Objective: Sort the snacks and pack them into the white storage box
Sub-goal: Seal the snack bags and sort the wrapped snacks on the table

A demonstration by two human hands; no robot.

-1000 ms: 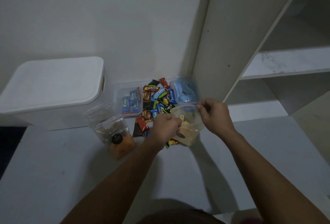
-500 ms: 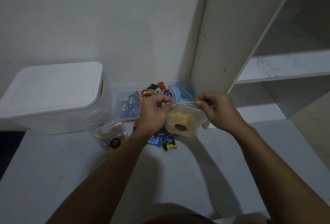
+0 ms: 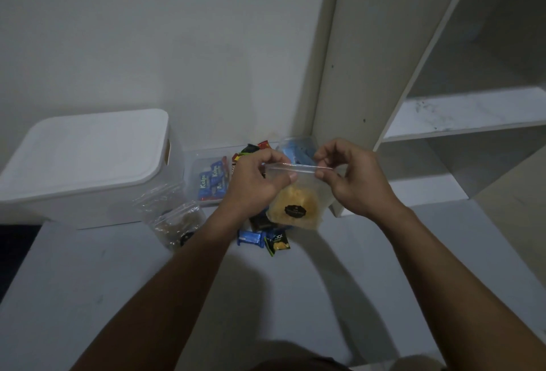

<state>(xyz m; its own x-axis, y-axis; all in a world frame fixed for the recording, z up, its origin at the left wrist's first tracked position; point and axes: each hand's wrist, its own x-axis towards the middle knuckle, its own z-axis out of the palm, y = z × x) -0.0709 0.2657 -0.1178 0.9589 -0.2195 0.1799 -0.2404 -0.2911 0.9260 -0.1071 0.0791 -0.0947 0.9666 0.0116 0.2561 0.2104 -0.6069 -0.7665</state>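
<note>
I hold a clear zip bag of yellow chips (image 3: 298, 208) with a black round label up in the air. My left hand (image 3: 254, 184) pinches the left end of its top seal, and my right hand (image 3: 351, 178) pinches the right end. Below the bag lie loose snack packets (image 3: 266, 240) on the pale floor. A second clear bag of brown snacks (image 3: 174, 223) rests to the left. The white storage box (image 3: 85, 163) stands at the far left with its lid on.
A clear tub (image 3: 211, 181) holding blue packets sits against the wall beside the box, and another clear tub (image 3: 298, 149) with blue contents is behind my hands. A white shelf unit (image 3: 443, 122) rises on the right.
Both hands lifted the chip bag off the floor and now hold its top edge stretched level between them. The view shifted slightly.
</note>
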